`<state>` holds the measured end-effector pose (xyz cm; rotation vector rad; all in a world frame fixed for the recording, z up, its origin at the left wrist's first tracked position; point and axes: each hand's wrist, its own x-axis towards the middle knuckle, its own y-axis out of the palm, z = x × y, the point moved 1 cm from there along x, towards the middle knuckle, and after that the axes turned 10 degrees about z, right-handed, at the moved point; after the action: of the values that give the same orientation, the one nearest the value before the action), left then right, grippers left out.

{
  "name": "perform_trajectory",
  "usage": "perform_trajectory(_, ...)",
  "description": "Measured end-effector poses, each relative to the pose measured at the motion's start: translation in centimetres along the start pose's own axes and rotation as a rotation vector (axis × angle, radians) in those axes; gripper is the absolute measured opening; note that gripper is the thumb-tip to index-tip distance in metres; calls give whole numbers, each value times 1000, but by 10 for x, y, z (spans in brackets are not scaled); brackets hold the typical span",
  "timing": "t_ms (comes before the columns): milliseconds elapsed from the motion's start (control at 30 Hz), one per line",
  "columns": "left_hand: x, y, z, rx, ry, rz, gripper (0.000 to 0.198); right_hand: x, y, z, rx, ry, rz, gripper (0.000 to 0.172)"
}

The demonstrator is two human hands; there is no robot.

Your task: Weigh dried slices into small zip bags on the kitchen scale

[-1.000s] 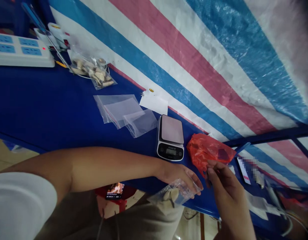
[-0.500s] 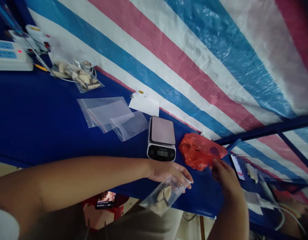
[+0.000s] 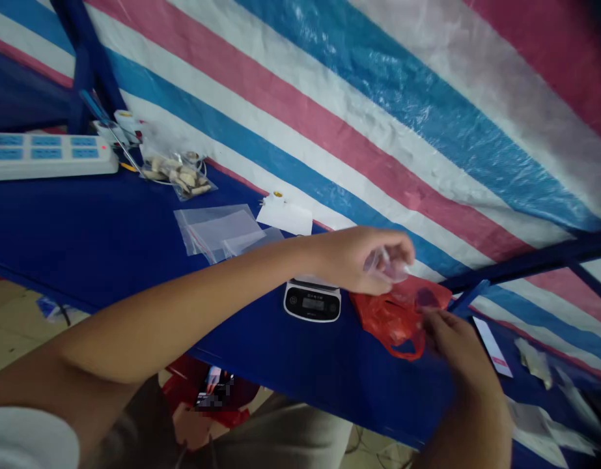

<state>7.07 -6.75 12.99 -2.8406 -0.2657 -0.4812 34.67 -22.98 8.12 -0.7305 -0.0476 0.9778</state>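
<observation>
My left hand [image 3: 361, 257] is raised over the scale and the near side of the red bag, fingers curled round a clear plastic bag [image 3: 396, 268]. Only a crumpled bit of that bag shows; the hand hides the rest and what is in it. My right hand [image 3: 449, 335] pinches the right edge of a red plastic carrier bag [image 3: 385, 319], whose handle loop hangs toward me. Under my left wrist stands a small digital scale [image 3: 312, 301], its plate mostly covered by the arm.
Flat clear zip bags [image 3: 222, 228] and a white paper [image 3: 286, 216] lie left of the scale. Farther left are a filled bag of pale pieces [image 3: 185, 176] and a power strip [image 3: 46, 156]. A phone [image 3: 493, 346] lies at the right. Striped sheeting [image 3: 329, 130] rises behind.
My left hand has lifted the clear bag of pale pieces from the table's front edge up to the red bag. My right hand keeps its hold. The view has shifted somewhat.
</observation>
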Motion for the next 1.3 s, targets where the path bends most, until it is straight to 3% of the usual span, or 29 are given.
perform_trajectory(100,-4,15,18,331,-150,105,49,2,7,-23,-148,34,145,35)
perform_trajectory(200,-28,65,30,426,-57,100,61,4,17,-35,-88,86,184,39)
perform_trajectory(300,-62,127,33,324,9,182,20,4,24,-33,186,44,115,38)
perform_trajectory(400,-99,161,38,376,-109,175,24,5,22,-25,507,-42,74,55)
perform_trajectory(433,-112,161,40,402,-182,124,21,6,20,-21,584,-72,101,58)
perform_trajectory(500,-141,148,43,516,-404,-213,13,12,15,-14,682,-165,198,51)
perform_trajectory(533,-156,138,43,558,-479,-322,15,16,12,-10,715,-231,248,44)
perform_trajectory(633,-192,109,42,624,-612,-510,26,36,7,0,779,-396,352,36)
perform_trajectory(767,-210,91,44,649,-645,-658,36,66,13,3,712,-394,576,47)
perform_trajectory(833,-209,90,47,662,-628,-711,39,72,16,-1,615,-385,709,59)
perform_trajectory(900,-206,91,49,689,-612,-746,39,71,12,-5,526,-384,747,66)
perform_trajectory(967,-204,92,51,717,-594,-751,38,66,4,-7,433,-335,667,65)
perform_trajectory(1133,-205,94,51,759,-560,-697,34,55,-19,-6,80,-49,361,65)
perform_trajectory(1300,-183,104,47,887,-353,-587,14,53,-36,-17,-52,-64,371,73)
